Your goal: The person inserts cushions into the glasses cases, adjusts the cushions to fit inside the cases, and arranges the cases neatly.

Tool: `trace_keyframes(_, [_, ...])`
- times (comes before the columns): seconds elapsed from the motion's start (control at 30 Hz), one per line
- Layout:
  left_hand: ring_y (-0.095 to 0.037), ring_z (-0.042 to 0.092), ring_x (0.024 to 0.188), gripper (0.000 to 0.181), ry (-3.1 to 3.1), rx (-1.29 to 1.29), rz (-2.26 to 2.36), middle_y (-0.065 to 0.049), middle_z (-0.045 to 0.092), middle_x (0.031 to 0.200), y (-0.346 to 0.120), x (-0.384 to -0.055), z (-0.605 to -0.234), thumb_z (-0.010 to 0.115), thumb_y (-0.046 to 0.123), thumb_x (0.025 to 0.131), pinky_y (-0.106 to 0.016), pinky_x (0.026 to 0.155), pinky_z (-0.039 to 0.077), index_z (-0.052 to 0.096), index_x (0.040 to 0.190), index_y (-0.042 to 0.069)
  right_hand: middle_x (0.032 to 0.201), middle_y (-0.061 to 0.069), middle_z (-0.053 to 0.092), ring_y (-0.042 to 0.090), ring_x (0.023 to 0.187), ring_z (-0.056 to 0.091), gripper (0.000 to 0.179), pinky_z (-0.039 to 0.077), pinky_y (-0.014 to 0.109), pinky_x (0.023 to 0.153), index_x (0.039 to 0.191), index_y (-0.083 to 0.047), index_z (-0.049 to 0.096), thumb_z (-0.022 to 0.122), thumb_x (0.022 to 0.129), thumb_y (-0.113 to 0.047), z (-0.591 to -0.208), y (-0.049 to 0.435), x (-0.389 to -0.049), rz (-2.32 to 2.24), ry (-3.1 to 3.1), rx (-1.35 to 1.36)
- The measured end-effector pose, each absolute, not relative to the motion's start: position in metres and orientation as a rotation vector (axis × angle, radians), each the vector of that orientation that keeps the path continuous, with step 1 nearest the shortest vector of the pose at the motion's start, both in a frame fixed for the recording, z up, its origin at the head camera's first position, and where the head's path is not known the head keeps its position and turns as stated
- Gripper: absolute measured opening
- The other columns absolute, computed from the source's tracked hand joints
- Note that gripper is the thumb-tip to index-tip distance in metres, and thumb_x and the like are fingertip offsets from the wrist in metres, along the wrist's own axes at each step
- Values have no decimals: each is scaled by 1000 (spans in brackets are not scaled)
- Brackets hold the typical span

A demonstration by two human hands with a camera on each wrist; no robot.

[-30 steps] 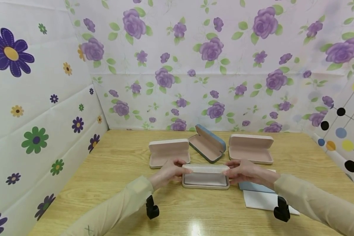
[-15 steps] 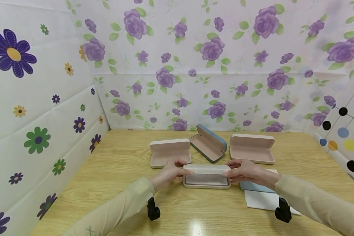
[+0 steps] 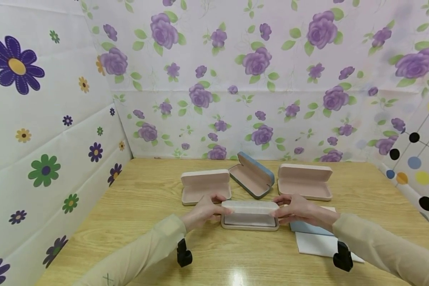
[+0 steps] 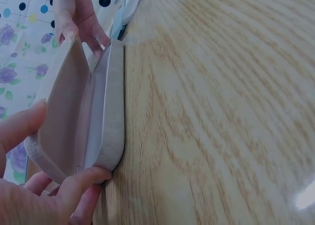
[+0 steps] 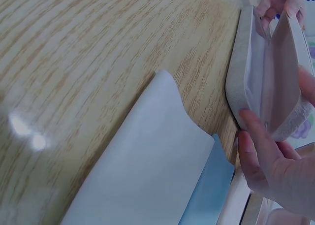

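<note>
A pale grey glasses case [image 3: 250, 207] lies partly open on the table, its lid tilted forward over the base. Inside the base is a flat, light-coloured folded cloth [image 3: 250, 221]. My left hand [image 3: 204, 211] holds the left end, thumb on the lid's edge and fingers around the base. At the other end my right hand [image 3: 302, 211] grips it likewise. In the left wrist view the gap between lid and base of the glasses case [image 4: 114, 107] shows a pinkish lining. The right wrist view shows a fingertip of my right hand [image 5: 283, 168] against the base's corner.
Behind stand a pale open case [image 3: 206, 190] at left, a blue open case [image 3: 252, 176] in the middle and another pale open case [image 3: 304, 184] at right. Blue cloth [image 3: 312, 227] and white cloth [image 3: 318, 243] lie under my right forearm. Patterned sheets [image 3: 232, 115] border the table.
The lid of the held glasses case has tipped a little further forward and down, narrowing the opening. Both hands keep their hold at its ends; the other cases stay put.
</note>
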State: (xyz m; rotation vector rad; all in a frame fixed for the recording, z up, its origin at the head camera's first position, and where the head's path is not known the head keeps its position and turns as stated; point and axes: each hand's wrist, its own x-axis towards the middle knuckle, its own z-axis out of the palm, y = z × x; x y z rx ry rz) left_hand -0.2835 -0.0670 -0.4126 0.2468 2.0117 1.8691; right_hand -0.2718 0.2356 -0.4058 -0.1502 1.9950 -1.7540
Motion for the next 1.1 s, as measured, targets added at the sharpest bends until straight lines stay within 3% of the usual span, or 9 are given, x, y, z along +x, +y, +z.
trace_keyframes(0.23, [-20, 55, 82, 48, 2061, 264, 1847, -15, 49, 105, -67, -282, -413, 77, 1, 69, -36, 68, 50, 49, 107, -6, 125, 24, 35, 30, 89, 59, 75, 47, 44, 77, 130, 13, 29, 75, 74, -7, -408, 235, -270, -1739, 2022, -188])
trace_keyframes(0.47, [-23, 51, 87, 51, 2306, 274, 1709, -10, 51, 106, -64, -281, -416, 83, 8, 63, -32, 65, 48, 53, 103, 0, 122, 22, 40, 27, 85, 59, 73, 49, 42, 74, 127, 11, 36, 78, 71, -8, -409, 233, -268, -1709, 2118, -197])
trace_keyframes(0.7, [-26, 49, 96, 54, 2625, 530, 1496, -4, 54, 94, -62, -280, -423, 88, 8, 53, -37, 86, 37, 54, 95, 2, 115, 22, 49, 28, 85, 60, 69, 51, 34, 64, 116, 10, 46, 84, 60, -4, -414, 229, -267, -1595, 2352, -323])
trace_keyframes(0.93, [-27, 57, 91, 57, 2533, 575, 1605, -9, 52, 97, -61, -281, -426, 86, -3, 51, -34, 78, 47, 51, 96, -1, 113, 22, 48, 28, 82, 61, 72, 51, 34, 64, 116, 11, 45, 84, 56, 1, -417, 228, -267, -1592, 2389, -339])
trace_keyframes(1.1, [-29, 57, 95, 58, 2507, 564, 1615, -8, 51, 99, -64, -282, -427, 86, -2, 52, -37, 80, 46, 50, 97, -1, 114, 22, 47, 29, 83, 60, 73, 51, 34, 65, 116, 12, 43, 84, 57, 1, -419, 228, -267, -1597, 2366, -367])
